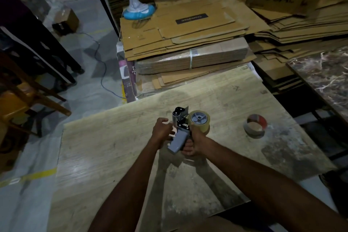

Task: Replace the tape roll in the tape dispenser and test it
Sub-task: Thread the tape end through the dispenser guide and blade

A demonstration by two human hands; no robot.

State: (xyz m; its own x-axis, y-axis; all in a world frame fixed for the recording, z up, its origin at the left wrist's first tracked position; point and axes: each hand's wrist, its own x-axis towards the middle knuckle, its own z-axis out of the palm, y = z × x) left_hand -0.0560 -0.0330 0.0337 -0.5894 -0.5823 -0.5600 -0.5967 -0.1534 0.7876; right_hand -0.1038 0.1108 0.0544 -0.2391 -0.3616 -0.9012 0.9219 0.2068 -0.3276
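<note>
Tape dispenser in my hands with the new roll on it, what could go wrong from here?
1. The left hand is close to the cutter end of the tape dispenser; a slip could nick a finger.
2. Whether the tape roll sits fully on its hub is unclear; it might slide off during testing.
3. The nearly empty roll lying on the table could get knocked off.
</note>
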